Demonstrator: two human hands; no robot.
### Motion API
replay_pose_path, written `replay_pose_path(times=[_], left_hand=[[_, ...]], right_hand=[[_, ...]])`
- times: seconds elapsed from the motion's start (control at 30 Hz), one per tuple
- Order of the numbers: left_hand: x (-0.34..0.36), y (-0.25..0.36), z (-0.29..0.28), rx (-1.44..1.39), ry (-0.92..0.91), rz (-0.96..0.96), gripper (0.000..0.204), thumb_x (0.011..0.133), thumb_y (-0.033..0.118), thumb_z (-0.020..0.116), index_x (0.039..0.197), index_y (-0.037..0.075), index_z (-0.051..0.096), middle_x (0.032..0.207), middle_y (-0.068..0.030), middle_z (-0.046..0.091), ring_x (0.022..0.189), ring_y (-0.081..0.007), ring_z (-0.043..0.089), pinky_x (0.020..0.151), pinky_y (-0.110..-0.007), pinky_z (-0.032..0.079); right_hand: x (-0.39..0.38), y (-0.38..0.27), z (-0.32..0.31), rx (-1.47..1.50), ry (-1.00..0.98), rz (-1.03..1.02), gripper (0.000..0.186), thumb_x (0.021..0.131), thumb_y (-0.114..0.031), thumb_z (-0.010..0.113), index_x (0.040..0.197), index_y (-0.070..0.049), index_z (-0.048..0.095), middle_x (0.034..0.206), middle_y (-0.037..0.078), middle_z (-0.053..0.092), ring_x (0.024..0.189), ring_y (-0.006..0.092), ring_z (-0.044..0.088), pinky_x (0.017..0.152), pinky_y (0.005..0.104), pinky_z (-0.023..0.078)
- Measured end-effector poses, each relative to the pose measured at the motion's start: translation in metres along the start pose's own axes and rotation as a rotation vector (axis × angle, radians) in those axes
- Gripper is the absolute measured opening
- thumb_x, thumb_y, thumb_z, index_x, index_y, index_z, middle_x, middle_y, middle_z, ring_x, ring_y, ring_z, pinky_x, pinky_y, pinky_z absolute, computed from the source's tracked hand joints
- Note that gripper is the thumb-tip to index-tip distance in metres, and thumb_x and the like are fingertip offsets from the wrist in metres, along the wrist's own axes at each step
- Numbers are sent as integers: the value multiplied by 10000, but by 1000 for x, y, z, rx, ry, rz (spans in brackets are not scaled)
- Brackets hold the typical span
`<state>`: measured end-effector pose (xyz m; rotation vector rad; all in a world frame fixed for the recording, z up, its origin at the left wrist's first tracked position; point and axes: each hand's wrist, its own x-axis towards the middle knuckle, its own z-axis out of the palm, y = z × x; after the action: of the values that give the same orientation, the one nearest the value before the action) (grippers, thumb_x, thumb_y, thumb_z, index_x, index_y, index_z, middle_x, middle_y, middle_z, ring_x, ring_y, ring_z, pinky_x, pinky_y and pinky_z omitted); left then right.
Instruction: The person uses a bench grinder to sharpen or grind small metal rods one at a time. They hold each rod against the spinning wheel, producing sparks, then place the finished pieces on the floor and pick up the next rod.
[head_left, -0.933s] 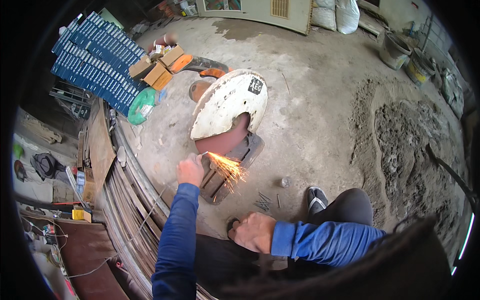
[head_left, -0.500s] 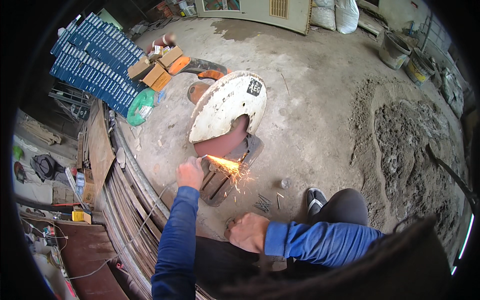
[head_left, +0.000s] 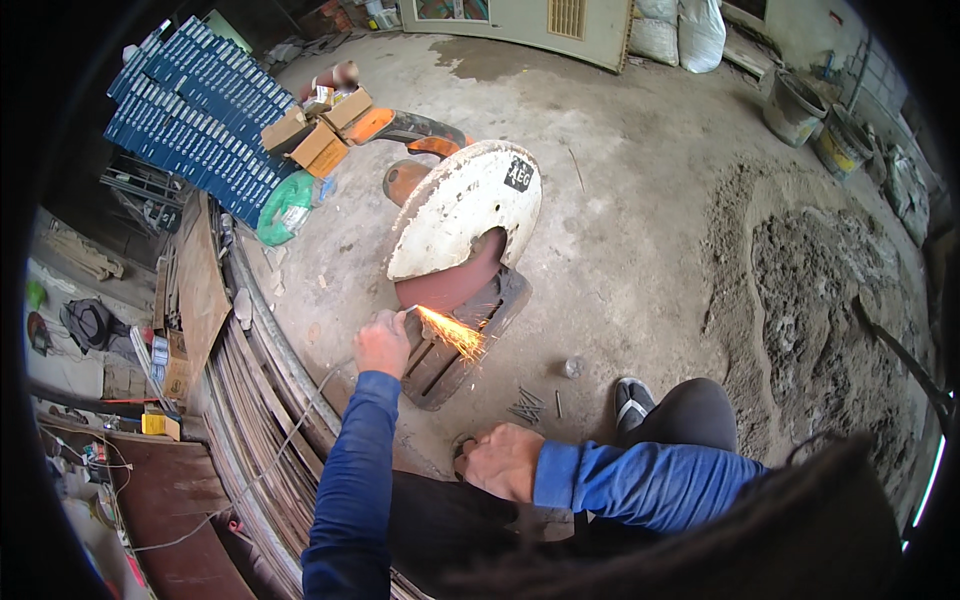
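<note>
Two bare hands are showing below one cut-off saw with a white rounded metal guard (head_left: pixel 450 225) and one orange-and-black handle (head_left: pixel 400 128). The left hand (head_left: pixel 382 343) is gripping one short grey metal piece (head_left: pixel 411 308) in a narrow pinch, and that piece is sitting at the lower edge of one reddish-brown abrasive disc (head_left: pixel 450 287). One orange spray of sparks (head_left: pixel 452 333) is streaming rightward from it, over one dark slotted metal base (head_left: pixel 512 300). The right hand (head_left: pixel 500 460) is resting low with its fingers curling inward; whether it is holding anything, I cannot tell. Near it, several thin grey metal rods (head_left: pixel 527 405) are overlapping too closely to count, with one single grey rod (head_left: pixel 559 404) lying just beside them. One small clear cup (head_left: pixel 572 367) is standing beyond these. Farther off, two grubby round buckets (head_left: pixel 795 110) are standing side by side.
</note>
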<state>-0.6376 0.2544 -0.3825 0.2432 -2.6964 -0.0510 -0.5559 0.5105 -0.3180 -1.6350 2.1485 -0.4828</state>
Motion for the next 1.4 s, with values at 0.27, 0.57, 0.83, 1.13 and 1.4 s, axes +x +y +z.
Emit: replay_pose_path(times=[0.27, 0.57, 0.83, 1.13, 1.4], left_hand=[[1, 0, 0, 3, -14, -14, 245, 911, 281, 612, 776, 76, 622, 756, -180, 656, 699, -398, 640, 637, -495, 501], [1, 0, 1, -3, 0, -3, 252, 906, 272, 620, 759, 68, 619, 732, -196, 649, 689, -413, 635, 633, -503, 494], [2, 3, -2, 11, -8, -21, 262, 906, 275, 619, 753, 63, 616, 736, -198, 645, 690, -411, 632, 634, -506, 490], [1, 5, -3, 7, 9, -51, 261, 889, 272, 638, 755, 50, 609, 738, -207, 639, 697, -425, 621, 636, -516, 478], [-3, -2, -10, -216, -84, -126, 201, 888, 216, 656, 805, 33, 652, 722, -195, 652, 659, -379, 633, 617, -452, 495]], right_hand=[[-2, -1, -4, -39, -18, 21, 223, 818, -185, 569, 917, -77, 737, 941, 112, 726, 907, 272, 708, 760, 376, 557], [-1, -2, -3, -11, -21, 43, 229, 811, -214, 572, 905, -77, 729, 926, 113, 718, 887, 275, 707, 750, 378, 557], [-1, -1, -6, 31, -144, 50, 249, 838, -226, 538, 974, -76, 682, 1059, 137, 664, 1005, 289, 667, 837, 400, 533], [-2, 0, 6, -29, 58, 5, 208, 815, -189, 579, 888, -82, 742, 911, 104, 730, 878, 277, 712, 751, 385, 560], [-5, -1, 5, -59, 57, 14, 200, 808, -185, 583, 874, -81, 741, 897, 97, 729, 853, 273, 714, 736, 384, 560]])
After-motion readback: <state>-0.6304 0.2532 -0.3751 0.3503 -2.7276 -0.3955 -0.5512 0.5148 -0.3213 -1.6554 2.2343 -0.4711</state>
